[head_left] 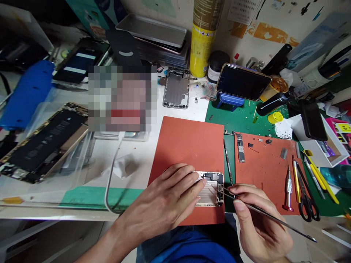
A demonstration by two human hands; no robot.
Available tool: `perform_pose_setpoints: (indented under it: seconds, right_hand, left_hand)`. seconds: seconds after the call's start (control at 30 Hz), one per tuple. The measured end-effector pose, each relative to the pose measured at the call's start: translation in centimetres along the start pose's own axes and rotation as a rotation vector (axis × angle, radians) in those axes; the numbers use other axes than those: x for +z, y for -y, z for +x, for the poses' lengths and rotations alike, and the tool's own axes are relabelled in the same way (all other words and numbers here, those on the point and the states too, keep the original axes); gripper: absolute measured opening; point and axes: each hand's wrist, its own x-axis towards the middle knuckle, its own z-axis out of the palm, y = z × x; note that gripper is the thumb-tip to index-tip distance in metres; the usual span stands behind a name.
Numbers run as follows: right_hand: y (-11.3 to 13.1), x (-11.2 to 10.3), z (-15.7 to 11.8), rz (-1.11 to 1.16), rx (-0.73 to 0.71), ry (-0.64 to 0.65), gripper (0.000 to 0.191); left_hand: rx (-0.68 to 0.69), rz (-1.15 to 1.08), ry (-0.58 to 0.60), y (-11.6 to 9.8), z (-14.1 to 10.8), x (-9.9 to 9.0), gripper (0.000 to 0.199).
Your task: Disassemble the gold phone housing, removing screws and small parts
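Observation:
An opened phone housing lies on the orange-red mat in front of me, small parts showing along its right end. My left hand covers its left part, fingers bent over the frame and holding it against the mat; the thumb is hidden. Between the thumb and fingers of my right hand is a pair of metal tweezers. The tips reach the inside of the housing's right end. Whether they grip a small part there is too fine to tell.
Right of the mat, a second red mat bears a circuit board, a screwdriver and scissors. A thin metal tool lies between the mats. Behind stand a propped phone and a yellow spray can. A white cable runs at left.

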Motion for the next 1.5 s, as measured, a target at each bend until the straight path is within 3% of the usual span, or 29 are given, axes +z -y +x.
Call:
perform_pose_setpoints:
  seconds: [0.17, 0.3, 0.47, 0.67, 0.87, 1.23, 1.5]
  right_hand:
    - [0.1, 0.1, 0.0, 0.025, 0.013, 0.024, 0.032]
    - [0.8, -0.5, 0.5, 0.089, 0.131, 0.059, 0.025]
    - [0.8, -1.6, 2.2, -0.079, 0.225, 0.272, 0.023]
    - [-0.3, -0.4, 3.2, -0.269, 0.184, 0.502, 0.021]
    - [-0.7, 0.5, 3.4, -0.283, 0.157, 0.504, 0.019]
    - [-1.0, 0.3, 3.6, -0.255, 0.102, 0.554, 0.033]
    - [-1.3, 0.4, 3.5, -0.265, 0.091, 0.539, 0.029]
  left_hand:
    - [0.012, 0.029, -0.011, 0.0, -0.1, 0.2, 0.028]
    - [0.014, 0.014, 0.001, 0.0, -0.1, 0.2, 0.029]
    - [-0.005, 0.0, -0.009, 0.0, -0.1, 0.1, 0.026]
    - [0.011, 0.014, -0.038, 0.1, -0.5, 0.4, 0.03]
    - [0.015, 0.031, -0.115, 0.1, -0.6, 0.6, 0.031]
    - [0.019, 0.021, -0.117, 0.1, -0.6, 0.9, 0.031]
    - [0.03, -0.01, -0.116, 0.1, -0.7, 0.9, 0.028]
